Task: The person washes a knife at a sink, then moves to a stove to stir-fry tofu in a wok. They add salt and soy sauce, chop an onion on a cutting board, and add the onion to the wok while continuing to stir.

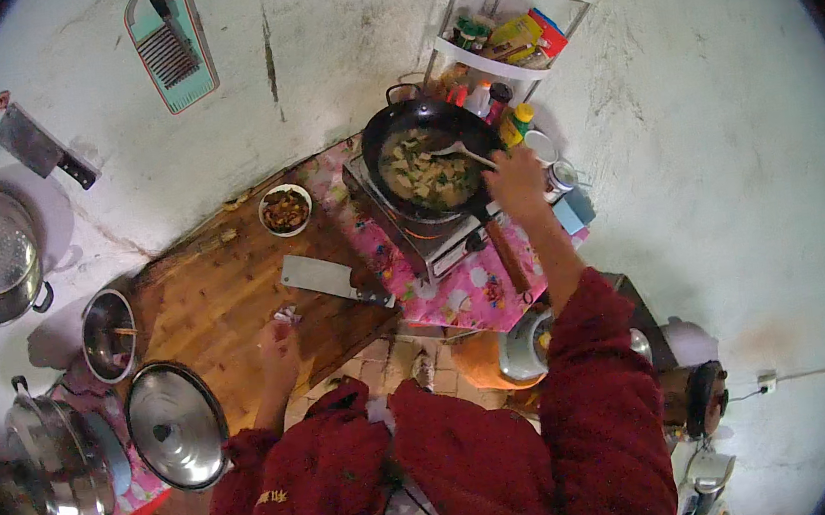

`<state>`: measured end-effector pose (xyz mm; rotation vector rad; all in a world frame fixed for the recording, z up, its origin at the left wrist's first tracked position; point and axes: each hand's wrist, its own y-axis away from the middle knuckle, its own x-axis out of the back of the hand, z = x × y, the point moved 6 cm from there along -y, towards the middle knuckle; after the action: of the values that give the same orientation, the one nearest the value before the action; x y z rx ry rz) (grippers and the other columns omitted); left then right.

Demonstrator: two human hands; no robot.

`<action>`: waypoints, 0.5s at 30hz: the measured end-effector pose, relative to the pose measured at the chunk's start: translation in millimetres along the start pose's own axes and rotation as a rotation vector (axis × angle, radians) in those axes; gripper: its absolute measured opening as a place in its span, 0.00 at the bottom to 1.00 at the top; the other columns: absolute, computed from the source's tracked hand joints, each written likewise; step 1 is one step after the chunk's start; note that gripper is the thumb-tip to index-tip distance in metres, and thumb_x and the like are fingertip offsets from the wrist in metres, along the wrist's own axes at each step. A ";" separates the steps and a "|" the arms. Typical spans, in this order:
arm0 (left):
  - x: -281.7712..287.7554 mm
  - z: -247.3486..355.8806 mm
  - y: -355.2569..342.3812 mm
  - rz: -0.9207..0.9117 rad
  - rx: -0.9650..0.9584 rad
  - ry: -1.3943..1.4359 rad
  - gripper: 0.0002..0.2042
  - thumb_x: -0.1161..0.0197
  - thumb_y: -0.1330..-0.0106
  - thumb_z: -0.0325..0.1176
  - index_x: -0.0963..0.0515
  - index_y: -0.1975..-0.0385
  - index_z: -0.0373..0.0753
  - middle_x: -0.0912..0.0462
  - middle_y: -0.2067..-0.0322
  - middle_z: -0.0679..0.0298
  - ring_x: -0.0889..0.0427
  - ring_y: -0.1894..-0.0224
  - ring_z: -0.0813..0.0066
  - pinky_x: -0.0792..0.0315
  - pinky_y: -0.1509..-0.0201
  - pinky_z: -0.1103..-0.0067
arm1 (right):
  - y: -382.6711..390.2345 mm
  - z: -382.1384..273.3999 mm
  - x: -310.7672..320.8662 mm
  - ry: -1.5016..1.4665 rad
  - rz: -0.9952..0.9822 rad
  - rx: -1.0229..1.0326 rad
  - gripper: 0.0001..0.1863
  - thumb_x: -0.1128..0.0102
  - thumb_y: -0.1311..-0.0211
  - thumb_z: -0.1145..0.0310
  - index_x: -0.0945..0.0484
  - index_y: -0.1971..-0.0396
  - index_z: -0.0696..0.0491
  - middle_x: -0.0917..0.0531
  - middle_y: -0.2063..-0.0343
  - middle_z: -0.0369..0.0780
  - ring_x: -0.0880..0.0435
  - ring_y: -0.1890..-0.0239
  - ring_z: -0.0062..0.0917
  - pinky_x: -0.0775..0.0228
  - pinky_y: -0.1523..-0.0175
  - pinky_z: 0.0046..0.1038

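While the right hand [517, 178] grips its spatula [467, 151], a black wok [427, 160] of pale, green-flecked food; left hand [280, 340] pinching scraps [287, 316].

Dark matt metal wok [427, 160] on a glossy steel stove [431, 240]. Worn, rough wooden counter [205, 294]; polished metal lid [176, 424] and cleaver [329, 278]. Floral plastic cloth [467, 297], shiny.

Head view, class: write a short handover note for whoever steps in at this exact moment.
Right hand: holding the spatula in the black wok of food on the stove.
Left hand: resting on the wooden board, closed on something small; what it is cannot be told.
Cleaver lies on the board; a filled bowl sits behind it.
Done: one dish plated.
Left: the wok's contents are not yet served.
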<state>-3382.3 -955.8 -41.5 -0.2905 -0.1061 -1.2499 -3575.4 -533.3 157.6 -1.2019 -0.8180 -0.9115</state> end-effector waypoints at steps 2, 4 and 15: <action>-55.0 3.6 -2.6 -0.294 0.205 0.121 0.11 0.43 0.38 0.25 0.29 0.56 0.35 0.24 0.64 0.65 0.26 0.62 0.77 0.30 0.57 0.82 | 16.2 71.2 -28.0 0.168 -0.117 -0.023 0.23 0.39 0.48 0.58 0.28 0.53 0.51 0.24 0.57 0.46 0.26 0.52 0.42 0.33 0.50 0.45; -115.2 22.3 0.9 -0.469 0.203 0.321 0.13 0.41 0.40 0.26 0.28 0.55 0.36 0.24 0.63 0.66 0.24 0.61 0.77 0.29 0.56 0.81 | 26.0 97.9 -61.9 0.024 -0.261 0.014 0.25 0.39 0.48 0.60 0.30 0.50 0.50 0.24 0.58 0.46 0.25 0.53 0.43 0.31 0.53 0.46; -362.7 86.2 56.1 -0.990 0.978 0.925 0.14 0.38 0.37 0.35 0.29 0.54 0.42 0.23 0.57 0.63 0.23 0.54 0.66 0.26 0.52 0.70 | 26.1 134.8 -106.5 -0.158 -0.363 0.147 0.18 0.47 0.40 0.60 0.33 0.53 0.52 0.21 0.67 0.49 0.19 0.65 0.48 0.28 0.62 0.47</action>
<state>-3437.1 -583.0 -53.7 1.3336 -0.0445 -2.0016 -3602.3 -382.6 75.5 -1.0227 -1.2366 -1.0368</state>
